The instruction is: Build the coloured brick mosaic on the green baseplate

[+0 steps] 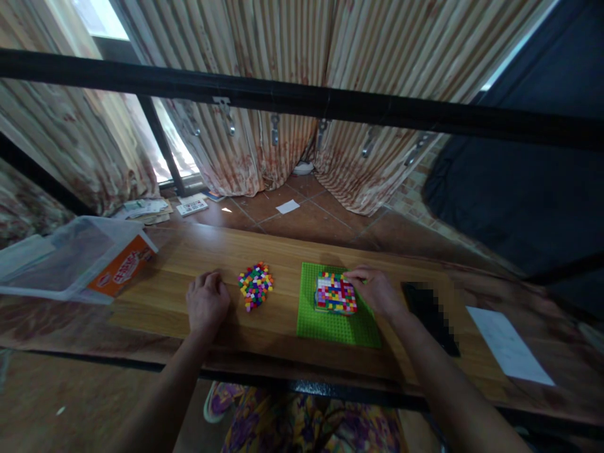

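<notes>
On a green studded baseplate stands a low block of many-coloured toy bricks, with a patch of white at its back left. My right hand reaches in from the right, thumb and fingers pinched together at the block's back right corner. Whatever may be between those fingertips is too small to make out. To the left, a loose pile of small coloured bricks lies on the wooden table. Just left of this pile, my left hand rests on the table with its fingers curled in.
A clear plastic bin with an orange label stands at the left. Right of the baseplate lie a dark, partly pixelated flat object and a white paper sheet. A black metal bar crosses in front of the curtains.
</notes>
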Demonstrator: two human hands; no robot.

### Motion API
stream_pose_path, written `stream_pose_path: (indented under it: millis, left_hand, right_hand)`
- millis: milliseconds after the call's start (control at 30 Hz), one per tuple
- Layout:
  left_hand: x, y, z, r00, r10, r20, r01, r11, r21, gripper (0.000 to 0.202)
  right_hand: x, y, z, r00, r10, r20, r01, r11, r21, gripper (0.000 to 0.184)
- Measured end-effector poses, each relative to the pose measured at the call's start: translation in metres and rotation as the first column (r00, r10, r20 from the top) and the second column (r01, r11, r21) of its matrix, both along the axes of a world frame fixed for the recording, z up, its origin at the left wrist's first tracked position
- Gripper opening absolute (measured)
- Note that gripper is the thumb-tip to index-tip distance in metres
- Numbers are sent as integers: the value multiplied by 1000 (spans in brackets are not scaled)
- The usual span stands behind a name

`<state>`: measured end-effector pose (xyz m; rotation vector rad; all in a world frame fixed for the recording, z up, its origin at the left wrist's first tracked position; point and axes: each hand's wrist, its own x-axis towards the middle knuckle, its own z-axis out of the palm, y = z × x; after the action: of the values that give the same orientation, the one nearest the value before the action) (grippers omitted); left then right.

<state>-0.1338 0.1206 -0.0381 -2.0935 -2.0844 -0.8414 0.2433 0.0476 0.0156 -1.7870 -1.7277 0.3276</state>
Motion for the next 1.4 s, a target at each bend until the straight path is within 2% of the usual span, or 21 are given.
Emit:
stream_pose_path:
  millis: [133,233,300,367,467,567,667,800,1133,1233,1400]
  left_hand:
    - [0,0,-2,1000,8,0,-8,1000,4,30]
    - [1,-1,-2,1000,14,7,-14,1000,-8,29]
    - [1,-1,-2,1000,12,17,-12,1000,-12,28]
    - [2,-2,-1,999,12,31,-12,1000,-19,28]
    - [2,-3,0,998,11,56,-9,999,-32,28]
    - [3,-4,1,997,9,75,-6,999,-32,27]
    - [3,-4,1,997,6,76,-4,1000,-28,26]
    - [2,-3,-1,997,6,73,-4,1000,-25,26]
    - [2,-3,0,998,9,62,-8,1000,-21,26]
    - [1,-3,-1,999,9,54,-8,1000,-15,27]
    - [0,-1,-1,999,-1,32,1,1000,-8,27]
  right_hand:
    - [-8,-8,3,996,-84,-28,86,993,83,21]
    - [-32,-16,14,990,-142,-19,143,969,202,25]
    - [-55,-19,22,995,-102,-20,104,967,232,25]
    - [-84,-17,24,999,18,-38,-9,977,214,24]
    - [-126,-6,10,985,165,-58,-155,976,154,22]
    - [-156,10,-16,984,172,-37,-169,983,71,19]
    - [-171,24,-38,989,148,-1,-148,989,15,17]
    - [-179,31,-49,993,109,38,-109,994,-6,15]
    - [-185,30,-44,991,112,77,-111,994,-18,17]
    - [-181,18,-33,994,108,9,-108,994,0,18]
    - [-156,-20,3,950,130,-283,-106,989,99,17]
